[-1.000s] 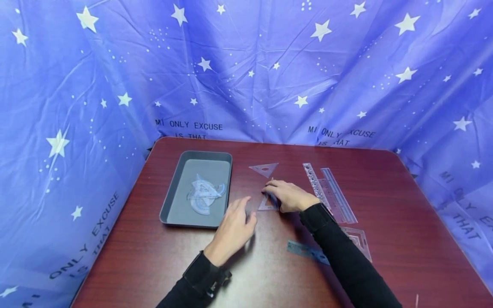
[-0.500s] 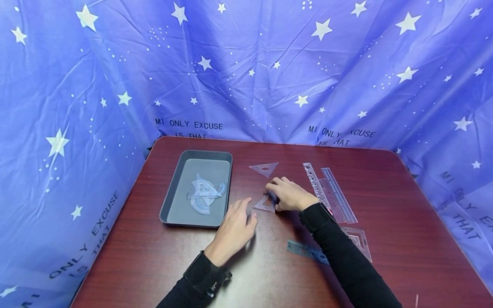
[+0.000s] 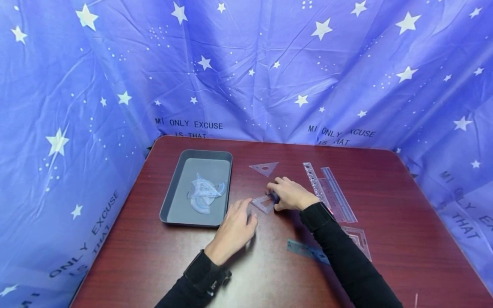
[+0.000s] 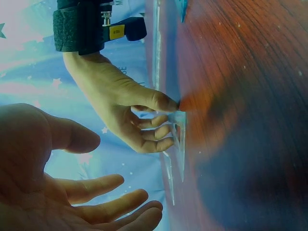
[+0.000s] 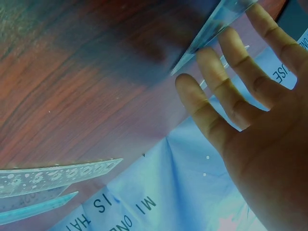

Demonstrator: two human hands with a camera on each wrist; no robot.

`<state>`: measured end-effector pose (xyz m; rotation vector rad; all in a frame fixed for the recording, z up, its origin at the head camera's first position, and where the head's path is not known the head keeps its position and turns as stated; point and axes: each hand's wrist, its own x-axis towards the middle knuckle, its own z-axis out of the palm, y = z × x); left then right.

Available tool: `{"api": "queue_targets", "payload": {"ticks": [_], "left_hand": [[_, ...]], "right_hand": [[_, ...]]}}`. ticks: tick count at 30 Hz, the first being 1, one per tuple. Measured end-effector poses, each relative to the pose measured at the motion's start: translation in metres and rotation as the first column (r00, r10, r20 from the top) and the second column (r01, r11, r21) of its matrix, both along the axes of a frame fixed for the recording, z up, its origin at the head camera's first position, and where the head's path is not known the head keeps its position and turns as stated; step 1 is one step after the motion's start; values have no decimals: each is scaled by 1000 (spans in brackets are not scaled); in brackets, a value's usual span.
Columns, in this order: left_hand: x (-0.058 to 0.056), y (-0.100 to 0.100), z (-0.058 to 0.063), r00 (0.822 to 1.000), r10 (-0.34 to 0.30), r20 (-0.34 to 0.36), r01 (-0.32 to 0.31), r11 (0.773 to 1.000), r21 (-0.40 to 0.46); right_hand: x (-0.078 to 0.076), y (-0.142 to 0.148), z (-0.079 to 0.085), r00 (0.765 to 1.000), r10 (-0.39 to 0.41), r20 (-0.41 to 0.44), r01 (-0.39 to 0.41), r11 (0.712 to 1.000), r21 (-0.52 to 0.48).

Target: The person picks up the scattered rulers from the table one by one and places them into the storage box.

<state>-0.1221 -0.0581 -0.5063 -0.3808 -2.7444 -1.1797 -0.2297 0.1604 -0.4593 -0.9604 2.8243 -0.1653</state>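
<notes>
My right hand (image 3: 289, 195) holds a clear triangular set square (image 3: 259, 205) with an open triangle in its middle, thumb and fingers at its right end. In the right wrist view the fingertips (image 5: 208, 58) lie along the set square's (image 5: 208, 34) edge, and the thumb is out of view. My left hand (image 3: 233, 231) hovers just left of it with loosely bent fingers and nothing in its palm; its index fingertip overlaps the set square's left corner in the head view. A smaller set square (image 3: 260, 168) with a round hole lies just beyond on the table.
A grey tray (image 3: 173, 188) at left holds a clear protractor (image 3: 200, 207) and other transparent pieces. On the right lie a patterned ruler (image 3: 313, 177), a bluish ruler (image 3: 339, 194) and a stencil plate (image 3: 363, 244). A blue ruler (image 3: 302, 249) runs under the right forearm.
The held set square has turned and shifted slightly left, its corner now at the left fingertips. My right hand has shifted a little to the right; the left hand has barely moved.
</notes>
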Motion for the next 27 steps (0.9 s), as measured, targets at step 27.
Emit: {"api": "queue_targets", "payload": {"ticks": [27], "left_hand": [[-9, 6, 30, 936, 134, 325, -223, 941, 254]], "right_hand": [[11, 9, 1, 1000, -28, 7, 29, 993, -116]]}}
